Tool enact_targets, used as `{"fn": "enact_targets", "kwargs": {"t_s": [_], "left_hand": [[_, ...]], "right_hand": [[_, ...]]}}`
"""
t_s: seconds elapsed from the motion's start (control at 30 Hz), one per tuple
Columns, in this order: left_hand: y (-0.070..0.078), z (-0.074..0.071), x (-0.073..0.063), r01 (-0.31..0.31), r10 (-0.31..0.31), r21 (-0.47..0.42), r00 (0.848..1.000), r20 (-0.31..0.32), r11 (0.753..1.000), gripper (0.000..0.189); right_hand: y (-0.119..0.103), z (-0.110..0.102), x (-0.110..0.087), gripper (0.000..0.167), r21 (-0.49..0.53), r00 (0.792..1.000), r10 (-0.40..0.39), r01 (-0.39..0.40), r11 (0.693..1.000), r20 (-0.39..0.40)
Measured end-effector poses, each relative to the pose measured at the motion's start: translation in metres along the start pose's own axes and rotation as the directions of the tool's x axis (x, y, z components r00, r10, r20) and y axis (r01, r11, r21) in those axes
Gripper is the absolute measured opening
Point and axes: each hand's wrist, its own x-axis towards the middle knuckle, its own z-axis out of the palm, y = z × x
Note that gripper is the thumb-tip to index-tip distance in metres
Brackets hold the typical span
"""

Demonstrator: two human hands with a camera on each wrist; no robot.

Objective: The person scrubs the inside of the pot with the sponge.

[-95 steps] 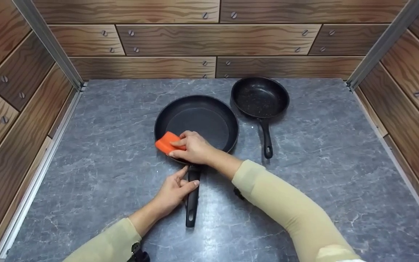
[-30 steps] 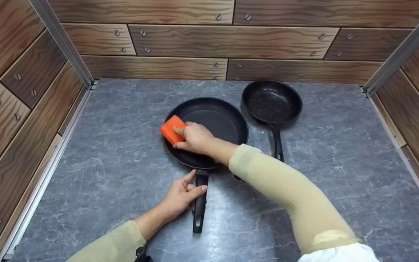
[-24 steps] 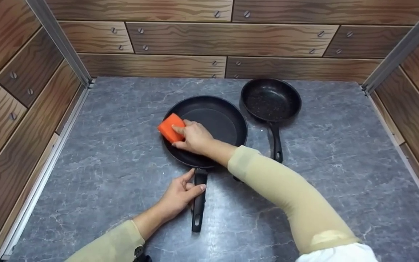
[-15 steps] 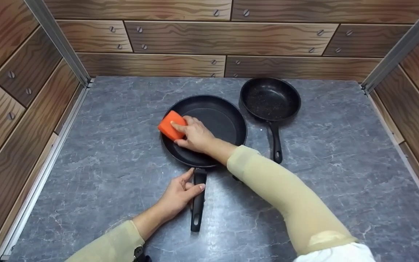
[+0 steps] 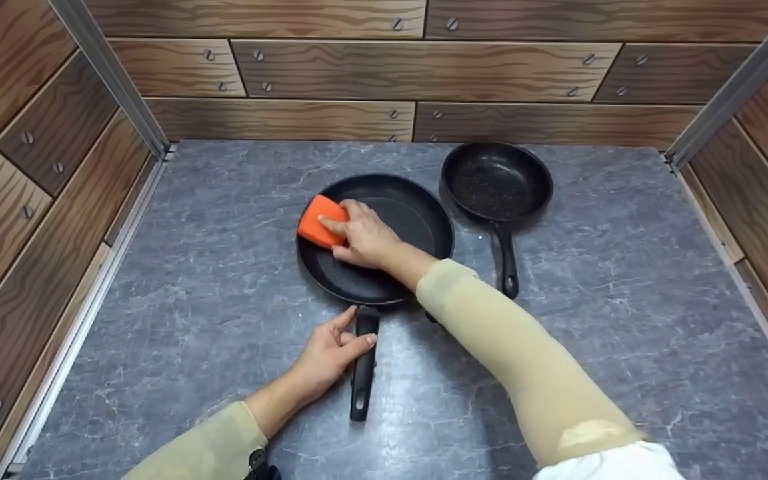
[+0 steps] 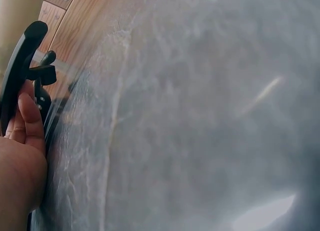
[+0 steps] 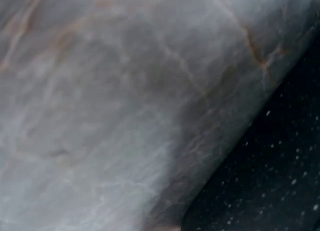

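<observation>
A large black frying pan lies on the table with its handle toward the person. My left hand grips that handle near the pan's body, thumb across the top and forefinger reaching up to the rim. In the left wrist view the curled fingers sit beside the black handle. Over the pan's left inner wall, my right hand holds an orange sponge, forefinger laid on top of it. The right wrist view catches mostly tabletop and a dark speckled surface; the sponge is out of that view.
A smaller black frying pan stands at the back right, close beside the large one, its handle pointing to the front. Wood-patterned walls enclose the grey marbled table at the back and sides.
The right hand has moved the sponge from the pan's front left rim up along its left side, then slightly right. The left hand keeps its grip on the handle. The head view has shifted slightly.
</observation>
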Motion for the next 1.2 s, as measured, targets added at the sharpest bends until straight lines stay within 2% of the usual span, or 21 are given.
{"fn": "enact_targets", "kwargs": {"t_s": [0.13, 0.37, 0.5, 0.83, 1.07, 1.2], "left_hand": [[0.000, 0.000, 0.000, 0.007, -0.007, -0.011, 1.000, 0.003, 1.000, 0.089], [0.002, -0.001, 0.000, 0.010, -0.010, -0.022, 1.000, -0.002, 1.000, 0.089], [0.002, 0.000, 0.000, 0.012, -0.012, -0.018, 1.000, -0.007, 1.000, 0.090], [0.001, 0.002, 0.001, 0.004, -0.004, -0.005, 1.000, -0.024, 1.000, 0.089], [0.001, 0.002, 0.001, 0.006, -0.006, -0.009, 1.000, -0.023, 1.000, 0.090], [0.001, 0.002, 0.000, 0.011, -0.011, -0.015, 1.000, -0.025, 1.000, 0.090]], "right_hand": [[0.003, 0.000, 0.000, 0.065, -0.007, 1.000, 0.018, -0.018, 1.000, 0.013], [-0.002, 0.003, 0.000, 0.067, 0.011, 0.992, 0.073, -0.075, 0.997, 0.100], [-0.005, 0.005, 0.000, 0.065, 0.022, 0.995, 0.056, -0.058, 0.998, 0.083], [0.002, 0.001, 0.003, 0.063, -0.145, 0.999, 0.039, -0.034, 0.989, 0.035], [0.009, -0.005, 0.007, 0.062, -0.224, 0.988, 0.148, -0.136, 0.965, 0.039], [0.012, -0.007, 0.009, 0.061, -0.257, 0.986, 0.156, -0.137, 0.957, 0.054]]}}
